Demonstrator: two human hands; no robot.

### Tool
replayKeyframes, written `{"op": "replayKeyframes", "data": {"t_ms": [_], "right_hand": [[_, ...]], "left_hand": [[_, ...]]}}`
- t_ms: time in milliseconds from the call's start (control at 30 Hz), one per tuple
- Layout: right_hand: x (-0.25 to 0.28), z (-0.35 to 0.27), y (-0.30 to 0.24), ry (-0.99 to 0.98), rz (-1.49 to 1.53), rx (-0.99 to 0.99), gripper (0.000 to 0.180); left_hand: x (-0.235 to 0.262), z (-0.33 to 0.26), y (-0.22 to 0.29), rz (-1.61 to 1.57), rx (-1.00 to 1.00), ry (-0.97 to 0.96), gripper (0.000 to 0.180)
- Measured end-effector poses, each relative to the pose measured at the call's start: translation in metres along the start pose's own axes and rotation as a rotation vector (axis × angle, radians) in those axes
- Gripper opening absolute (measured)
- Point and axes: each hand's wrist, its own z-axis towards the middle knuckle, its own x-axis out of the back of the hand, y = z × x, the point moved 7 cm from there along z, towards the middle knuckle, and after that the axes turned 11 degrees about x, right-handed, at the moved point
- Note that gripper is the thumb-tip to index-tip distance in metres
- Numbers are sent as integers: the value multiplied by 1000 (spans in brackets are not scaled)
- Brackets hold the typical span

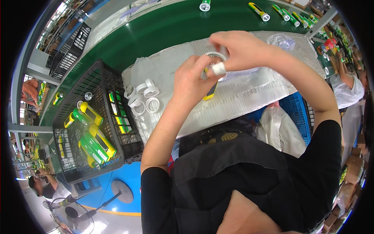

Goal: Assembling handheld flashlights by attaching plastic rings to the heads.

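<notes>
My left hand is closed around a flashlight with a yellow body, held upright above the padded table top. At the flashlight's upper end sits a round white ring. Over that end curves my right hand, its thumb near the ring and its fingertips smeared by motion. White tape is wrapped around one of its digits. Whether the right fingers grip the ring cannot be seen. Left of my hands, several loose white rings lie in a cluster on the clear plastic covering.
A black plastic crate at the left holds several green and yellow flashlights. More flashlights lie along the green surface behind. Crumpled clear plastic rests at the back right. A blue crate stands below the table's right edge.
</notes>
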Motion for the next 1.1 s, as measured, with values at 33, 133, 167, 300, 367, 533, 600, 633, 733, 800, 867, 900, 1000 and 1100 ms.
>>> {"op": "replayKeyframes", "data": {"t_ms": [33, 133, 167, 300, 367, 533, 600, 633, 733, 800, 867, 900, 1000, 1100], "right_hand": [[-5, -2, 4, 1, 1, 2, 60], [-11, -1, -12, 87, 160, 275, 53], [-18, -1, -6, 12, 62, 109, 47], [-7, -8, -10, 182, 257, 249, 32], [-6, -9, -10, 173, 230, 274, 33], [2, -23, -21, 232, 164, 351, 37], [15, -31, -29, 330, 361, 333, 41], [21, -32, -40, 395, 399, 418, 39], [16, -39, -62, 234, 220, 642, 33], [-3, -40, -31, 247, 95, 549, 35], [-43, -20, 6, 363, 156, 444, 38], [-67, -4, 43, 410, 326, 235, 37], [-92, 35, 58, 515, 503, 95, 39], [-94, 39, 90, 637, 641, -20, 41]], "left_hand": [[1, -1, 0, -16, -19, 18, 36], [-3, -4, -1, -21, -40, -6, 35], [-4, -5, -2, -21, -39, -7, 35], [-2, -5, 0, -30, -100, 26, 37], [0, -6, -1, -34, -138, 66, 38], [12, -7, 0, -322, -33, 21, 84], [16, -14, -7, -253, 48, -43, 102], [6, -23, -8, -297, 125, -271, 102], [-32, -67, 11, -833, 761, -1153, 100], [-23, -44, 13, -506, 492, -721, 82], [-32, -10, -40, -91, 396, -304, 82], [-34, -11, -47, -84, 436, -296, 82], [1, 2, -80, 57, 542, -304, 81], [85, -19, -23, 392, 233, -12, 68]]}}
